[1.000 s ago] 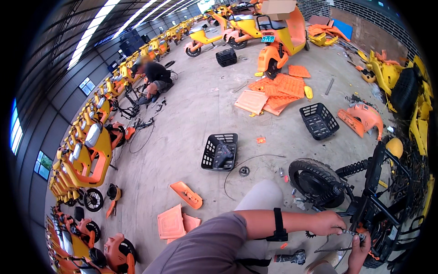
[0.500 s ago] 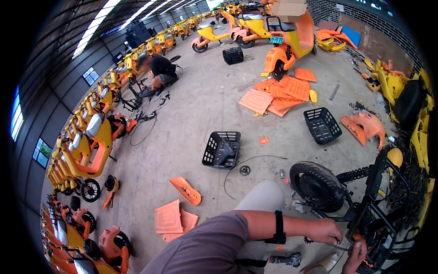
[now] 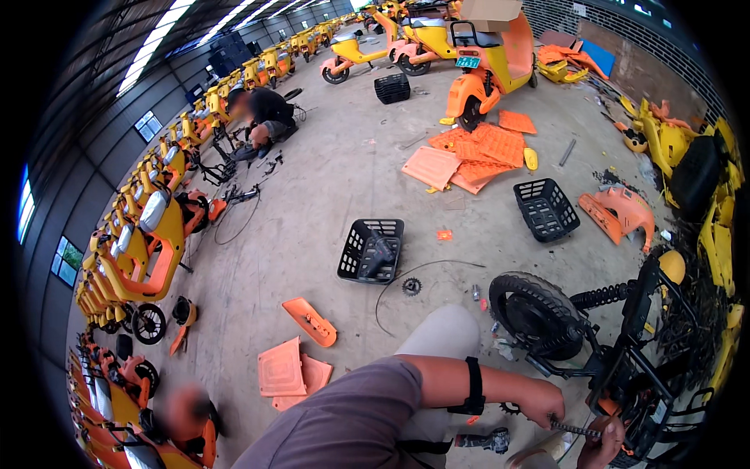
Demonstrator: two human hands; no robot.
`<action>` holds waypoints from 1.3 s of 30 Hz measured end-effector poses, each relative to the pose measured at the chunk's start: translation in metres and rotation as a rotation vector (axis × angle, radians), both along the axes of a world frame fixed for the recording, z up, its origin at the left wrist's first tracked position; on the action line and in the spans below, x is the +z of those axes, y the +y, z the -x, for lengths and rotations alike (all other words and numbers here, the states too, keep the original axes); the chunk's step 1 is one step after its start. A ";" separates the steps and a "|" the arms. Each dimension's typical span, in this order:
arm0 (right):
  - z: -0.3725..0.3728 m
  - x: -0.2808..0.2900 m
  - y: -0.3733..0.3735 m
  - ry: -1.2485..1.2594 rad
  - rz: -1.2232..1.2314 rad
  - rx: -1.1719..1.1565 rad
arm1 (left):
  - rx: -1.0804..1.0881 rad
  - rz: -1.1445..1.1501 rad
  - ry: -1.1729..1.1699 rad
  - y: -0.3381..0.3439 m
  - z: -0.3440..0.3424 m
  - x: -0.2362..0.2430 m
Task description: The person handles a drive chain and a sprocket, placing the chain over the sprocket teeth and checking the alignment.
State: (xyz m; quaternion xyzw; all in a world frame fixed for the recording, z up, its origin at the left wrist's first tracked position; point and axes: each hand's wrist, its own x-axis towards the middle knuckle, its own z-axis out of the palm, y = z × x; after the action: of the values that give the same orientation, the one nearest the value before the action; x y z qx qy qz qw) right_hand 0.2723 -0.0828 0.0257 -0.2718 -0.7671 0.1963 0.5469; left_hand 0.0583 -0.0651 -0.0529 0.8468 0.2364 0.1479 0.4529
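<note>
A short stretch of metal chain (image 3: 576,428) runs between my two hands at the lower right. My left hand (image 3: 542,403), on the arm with a black wristband, has its fingers closed on one end. My right hand (image 3: 605,442) pinches the other end, partly cut off by the lower edge. Right beside them lies a stripped black scooter frame (image 3: 625,363) with its wheel (image 3: 536,314) and a coil spring shock (image 3: 601,297). A toothed sprocket partly shows behind my left wrist. Below my left forearm a power tool (image 3: 491,440) rests on the floor.
A black basket (image 3: 351,252) holds a dark drill-like tool; a loose sprocket (image 3: 412,287) and a cable lie nearby. Another basket (image 3: 545,211), orange panels (image 3: 476,152) and yellow covers are scattered about. Rows of scooters (image 3: 148,227) line the left, where a person (image 3: 269,113) crouches.
My left hand has shifted a little left, away from my right hand, and more of the chain shows between them. The whole view has moved slightly.
</note>
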 end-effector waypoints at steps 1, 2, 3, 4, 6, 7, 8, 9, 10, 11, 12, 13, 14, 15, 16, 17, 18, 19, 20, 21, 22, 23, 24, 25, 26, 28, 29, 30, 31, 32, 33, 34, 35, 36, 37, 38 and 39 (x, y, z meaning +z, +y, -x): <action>0.001 0.006 -0.004 0.003 0.000 -0.005 | -0.001 -0.004 0.049 0.002 0.000 0.000; 0.004 0.021 -0.011 0.257 0.353 0.105 | 0.000 -0.009 0.095 0.003 -0.001 -0.001; 0.005 0.032 -0.016 0.511 0.705 0.215 | -0.005 -0.010 0.096 0.004 -0.001 -0.005; 0.004 0.036 -0.017 0.512 0.704 0.214 | 0.023 0.029 0.038 0.006 0.000 -0.009; 0.001 0.043 -0.019 0.661 0.834 0.316 | 0.050 0.067 -0.021 0.007 0.000 -0.012; -0.001 0.048 -0.020 0.645 0.883 0.368 | 0.054 0.072 -0.015 0.007 0.001 -0.010; -0.003 0.048 -0.020 0.644 0.884 0.368 | 0.059 0.076 -0.010 0.008 0.001 -0.008; -0.004 0.048 -0.020 0.682 0.888 0.404 | 0.060 0.076 -0.011 0.008 -0.001 -0.008; -0.005 0.047 -0.021 0.725 0.893 0.441 | 0.057 0.078 -0.016 0.008 -0.004 -0.009; -0.005 0.048 -0.021 0.729 0.895 0.442 | 0.055 0.079 -0.021 0.009 -0.006 -0.011; -0.004 0.051 -0.021 0.744 0.886 0.442 | 0.055 0.082 -0.017 0.010 -0.007 -0.013; -0.005 0.053 -0.021 0.753 0.875 0.438 | 0.041 0.081 -0.034 0.011 -0.009 -0.016; -0.006 0.053 -0.022 0.751 0.876 0.435 | 0.028 0.081 -0.050 0.011 -0.011 -0.018; -0.006 0.053 -0.022 0.770 0.889 0.428 | 0.027 0.083 -0.053 0.010 -0.013 -0.020; -0.007 0.052 -0.022 0.792 0.900 0.422 | -0.002 0.086 -0.011 0.010 -0.013 -0.020; -0.008 0.052 -0.022 0.792 0.900 0.421 | -0.031 0.089 0.032 0.010 -0.013 -0.021; -0.010 0.051 -0.022 0.816 0.886 0.424 | -0.031 0.090 0.031 0.010 -0.015 -0.027; -0.011 0.050 -0.022 0.842 0.873 0.431 | -0.028 0.064 0.033 0.009 -0.018 -0.030; -0.011 0.048 -0.022 0.843 0.875 0.434 | -0.024 0.040 0.036 0.007 -0.017 -0.033; -0.011 0.047 -0.023 0.854 0.894 0.401 | -0.021 0.042 0.038 0.006 -0.015 -0.035; -0.012 0.047 -0.022 0.863 0.914 0.364 | -0.018 0.016 0.074 0.004 -0.012 -0.025; -0.012 0.046 -0.021 0.865 0.919 0.364 | -0.016 -0.009 0.111 0.003 -0.008 -0.019; -0.012 0.044 -0.020 0.883 0.923 0.341 | -0.018 -0.003 0.114 0.001 -0.003 -0.019; -0.015 0.043 -0.018 0.901 0.926 0.317 | 0.043 -0.024 0.076 0.001 -0.001 -0.020; -0.027 0.041 -0.013 0.903 0.905 0.294 | 0.081 -0.059 0.026 0.005 -0.006 -0.016; -0.056 0.023 -0.006 0.909 0.752 0.506 | 0.074 -0.067 0.020 0.016 -0.009 -0.002; -0.049 0.025 -0.013 0.986 0.750 0.360 | 0.090 -0.051 0.008 0.016 -0.010 0.003; -0.042 0.031 -0.011 1.042 0.726 0.171 | 0.087 -0.011 0.057 0.019 -0.010 0.008; -0.042 0.027 -0.005 1.038 0.776 0.259 | 0.098 0.005 0.052 0.018 -0.003 -0.001; -0.027 0.034 0.000 1.048 0.784 0.220 | 0.092 0.038 0.097 0.020 0.005 0.003; -0.024 0.030 0.004 1.048 0.821 0.216 | 0.084 0.064 0.123 0.018 0.010 -0.005; -0.021 0.028 0.008 1.037 0.856 0.197 | 0.089 0.080 0.163 0.017 0.017 -0.004; -0.023 0.029 0.011 1.048 0.868 0.206 | 0.103 0.068 0.135 0.015 0.015 -0.008; -0.026 0.028 0.013 1.067 0.872 0.210 | 0.132 0.049 0.124 0.015 0.016 -0.009; -0.033 0.029 0.013 1.050 0.875 0.214 | 0.120 0.077 0.141 0.017 0.011 -0.001; -0.039 0.029 0.011 1.072 0.886 0.222 | 0.118 0.095 0.175 0.020 0.007 0.010; -0.044 0.031 0.008 1.085 0.879 0.183 | 0.072 0.091 0.170 0.020 0.002 0.009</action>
State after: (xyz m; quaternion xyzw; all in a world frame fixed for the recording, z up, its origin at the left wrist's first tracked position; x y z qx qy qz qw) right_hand 0.3161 -0.0750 0.0566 -0.2655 -0.2554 0.6412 0.6731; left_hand 0.0567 -0.0447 -0.0435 0.8257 0.3109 0.0806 0.4637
